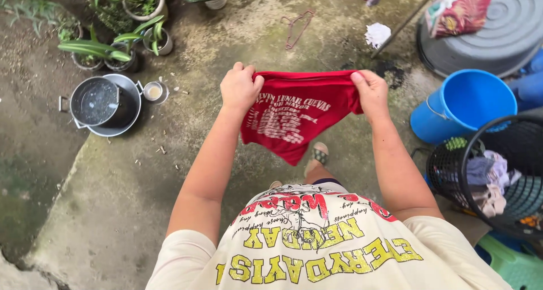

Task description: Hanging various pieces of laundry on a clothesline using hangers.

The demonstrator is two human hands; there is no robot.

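hands (pixel 305 92), red shirt (pixel 294 123) stretched sideways, hanging down

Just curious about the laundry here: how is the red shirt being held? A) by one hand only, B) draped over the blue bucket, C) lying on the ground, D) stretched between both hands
D: the left hand and right hand each pinch a top corner of the red shirt, which hangs above the concrete.

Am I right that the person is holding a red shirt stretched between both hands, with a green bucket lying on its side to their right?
Not quite: the bucket is blue, as the head view shows. The left hand and right hand do hold the red shirt stretched between them.
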